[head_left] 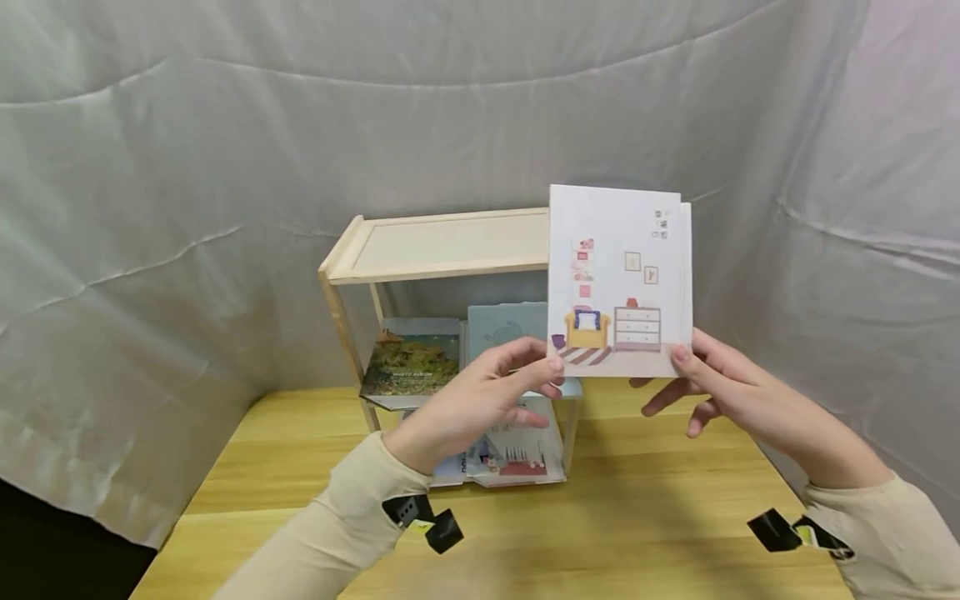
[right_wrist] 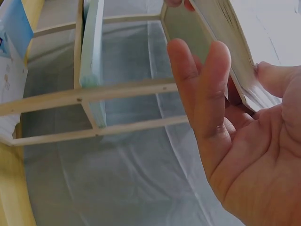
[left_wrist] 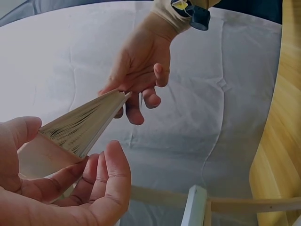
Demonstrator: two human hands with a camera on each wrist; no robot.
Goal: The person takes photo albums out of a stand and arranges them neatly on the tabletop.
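A white book [head_left: 621, 275] with a drawing of a yellow armchair and a dresser on its cover is held upright above the table, in front of the shelf's right part. My left hand [head_left: 491, 383] pinches its lower left corner between thumb and fingers. At the lower right corner my right hand [head_left: 727, 379] grips it, thumb on the front cover and some fingers spread loose below. In the left wrist view the page edges [left_wrist: 87, 120] are slightly fanned between both hands. The right wrist view shows the book [right_wrist: 230, 52] edge-on beside the right thumb.
Behind stands a light wooden two-tier shelf [head_left: 450, 271] on a wooden table [head_left: 630, 500]. Its upper tier holds a photo album [head_left: 412, 362] with a landscape cover and a pale blue book [head_left: 506, 321]. More books [head_left: 517, 462] lean on the lower tier. Grey cloth [head_left: 450, 133] hangs around.
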